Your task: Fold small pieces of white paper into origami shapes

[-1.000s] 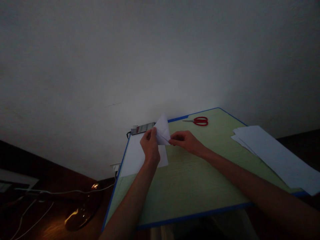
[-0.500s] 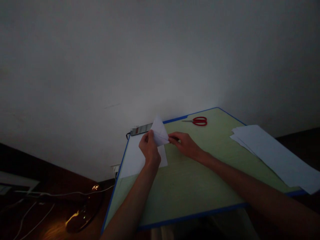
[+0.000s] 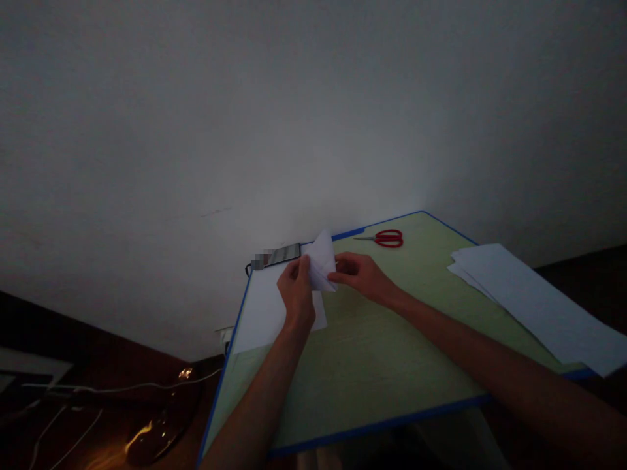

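Note:
A folded piece of white paper (image 3: pixel 322 261) is held up above the table, its pointed tip toward the wall. My left hand (image 3: pixel 296 290) is closed on its left side, thumb on top. At its right edge, the thumb and fingers of my right hand (image 3: pixel 361 275) pinch the paper. Beneath my left hand a flat white sheet (image 3: pixel 257 316) lies on the table, partly covered by the hand. A phone (image 3: pixel 284 254) rests at the far left edge, just beyond the folded paper.
Red-handled scissors (image 3: pixel 389 238) lie near the back of the pale green table (image 3: pixel 382 352), which has a blue edge. A stack of white paper (image 3: pixel 529 294) overhangs the right side. Behind stands a grey wall (image 3: pixel 313 117). Cables (image 3: pixel 142 386) hang at lower left.
The folded paper has turned a little and shifted slightly right, its tip now leaning right. My right fingers have moved farther onto its edge. More of the phone shows.

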`<move>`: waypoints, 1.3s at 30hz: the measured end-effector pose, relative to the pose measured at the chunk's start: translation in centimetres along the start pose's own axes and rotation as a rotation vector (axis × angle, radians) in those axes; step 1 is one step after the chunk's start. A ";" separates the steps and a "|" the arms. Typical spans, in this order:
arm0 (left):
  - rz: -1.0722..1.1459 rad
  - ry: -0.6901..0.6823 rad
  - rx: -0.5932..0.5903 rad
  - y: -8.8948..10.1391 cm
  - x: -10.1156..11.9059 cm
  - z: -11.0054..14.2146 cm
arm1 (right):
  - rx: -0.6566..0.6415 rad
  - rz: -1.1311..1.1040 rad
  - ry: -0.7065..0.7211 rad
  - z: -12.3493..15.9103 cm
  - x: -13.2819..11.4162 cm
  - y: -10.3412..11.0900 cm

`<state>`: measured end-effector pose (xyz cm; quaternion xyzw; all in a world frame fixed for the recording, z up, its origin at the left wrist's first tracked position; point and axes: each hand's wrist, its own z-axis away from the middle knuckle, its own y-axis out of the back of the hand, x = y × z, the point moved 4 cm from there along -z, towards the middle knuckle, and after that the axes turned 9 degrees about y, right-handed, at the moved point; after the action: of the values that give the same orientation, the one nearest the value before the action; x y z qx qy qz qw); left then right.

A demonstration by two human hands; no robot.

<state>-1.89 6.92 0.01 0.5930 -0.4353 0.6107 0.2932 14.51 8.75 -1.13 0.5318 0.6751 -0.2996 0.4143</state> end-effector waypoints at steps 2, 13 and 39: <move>0.003 -0.009 0.015 0.0 0.1 0.1 | 0.049 -0.016 -0.012 0.1 0.0 0.1; 0.092 0.079 0.041 0.0 -0.4 0.3 | 0.122 0.113 0.052 0.3 -0.7 -0.4; 0.017 0.012 -0.060 -0.7 0.4 0.9 | 0.267 -0.073 -0.036 0.2 -0.4 0.5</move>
<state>-0.90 6.34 0.47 0.5764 -0.4567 0.6035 0.3083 15.07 8.53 -0.86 0.5519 0.6404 -0.4113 0.3407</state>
